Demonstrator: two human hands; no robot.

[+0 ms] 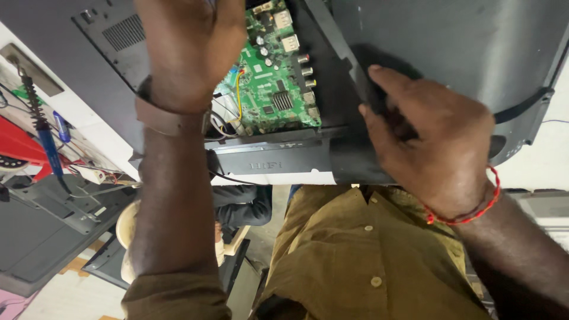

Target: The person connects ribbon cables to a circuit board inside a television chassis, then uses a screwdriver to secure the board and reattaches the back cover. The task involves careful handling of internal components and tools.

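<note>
So it's a flat TV chassis (450, 35), dark grey, lying back side up. The rear cover (379, 106) is partly lifted near the middle, showing a green circuit board (269, 83) with silver connectors along its right edge.

- Even, soft daylight fills the room; the white bench top at the right edge is nearly washed out.
- The right hand (430, 139) throws a soft shadow onto the dark back cover (450, 41).
- The green circuit board (274, 77) is sharp and well lit.
- The left hand (189, 50) is slightly motion-blurred.
- Wide-angle stretching shows toward the corners.
</note>
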